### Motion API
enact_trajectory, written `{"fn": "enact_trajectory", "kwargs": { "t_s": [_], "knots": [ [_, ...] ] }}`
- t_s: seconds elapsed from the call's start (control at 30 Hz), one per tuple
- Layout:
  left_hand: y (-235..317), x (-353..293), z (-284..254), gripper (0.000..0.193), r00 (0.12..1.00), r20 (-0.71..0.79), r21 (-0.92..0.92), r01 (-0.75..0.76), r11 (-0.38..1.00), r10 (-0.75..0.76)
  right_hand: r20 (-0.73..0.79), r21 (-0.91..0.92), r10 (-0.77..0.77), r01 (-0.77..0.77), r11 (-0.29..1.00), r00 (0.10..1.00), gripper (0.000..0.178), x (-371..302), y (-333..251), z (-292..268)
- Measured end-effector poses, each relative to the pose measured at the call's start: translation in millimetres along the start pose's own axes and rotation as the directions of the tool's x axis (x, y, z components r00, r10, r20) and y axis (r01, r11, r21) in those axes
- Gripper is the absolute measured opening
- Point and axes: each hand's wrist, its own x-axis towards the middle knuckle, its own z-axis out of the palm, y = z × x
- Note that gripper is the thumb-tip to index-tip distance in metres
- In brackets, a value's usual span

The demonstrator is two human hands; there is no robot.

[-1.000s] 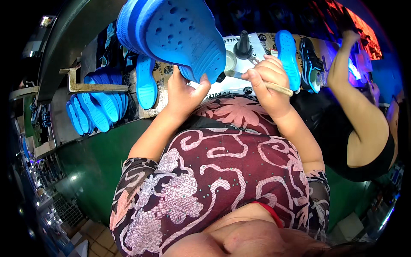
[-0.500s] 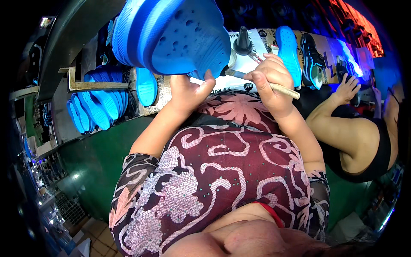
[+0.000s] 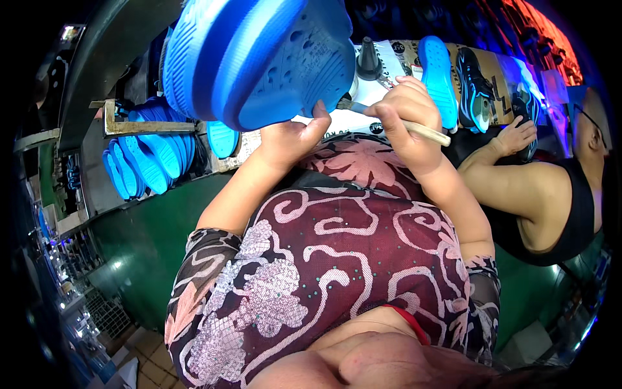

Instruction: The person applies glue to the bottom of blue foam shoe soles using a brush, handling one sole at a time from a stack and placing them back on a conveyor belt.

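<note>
Blue sole: a thick moulded shoe sole, raised above the tabletop close to the camera, tilted so its holed, ribbed face shows, likely to keep that face and its edge within easy reach.
Left hand: pinching the sole's near end; the left hand has its thumb on the edge, its other fingers mostly hidden, a grip that seems meant to leave most of the surface free.
Right hand: the right hand pinches a brush between thumb and curled fingers, pen-like, probably for fine control.
Brush tip: at the sole's end, beside the left thumb; whether it touches, I cannot tell.
Black cone: a dark cone-shaped object stands upright just beyond the brush, perhaps for handy reach.
Right side: a lone blue sole piece lies beside a black shoe.
Left side: leaning blue soles are nested in a row, presumably saving room.
Co-worker: a hand rests at a dark shoe.
</note>
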Motion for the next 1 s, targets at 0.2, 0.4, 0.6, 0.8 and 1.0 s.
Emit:
{"fn": "enact_trajectory", "kwargs": {
  "t_s": [0.2,0.4,0.6,0.8,1.0],
  "knots": [
    [4,11,5,0.032,0.988,-0.155,-0.032,-0.017,0.999,0.012,-0.071,0.007,0.040,-0.040,0.999,0.997,0.025,-9,1,-13],
    [25,43,-28,0.056,0.969,-0.119,-0.214,0.187,0.959,-0.216,-0.235,0.073,0.239,-0.228,0.971,0.942,0.037,-31,9,-35],
    [62,90,-84,0.086,0.775,0.495,-0.562,0.630,0.536,-0.392,-0.352,0.143,0.383,-0.355,0.924,0.854,0.036,-45,8,-57],
    [102,215,39,0.080,0.510,0.858,-0.424,0.631,0.650,0.065,-0.479,0.008,0.454,-0.513,0.858,0.752,0.029,-82,5,-71],
    [152,436,207,0.028,0.752,0.639,-0.742,0.658,0.126,-0.165,-0.462,0.018,0.475,-0.528,0.849,0.749,0.033,-82,-10,-77]
  ]
}}
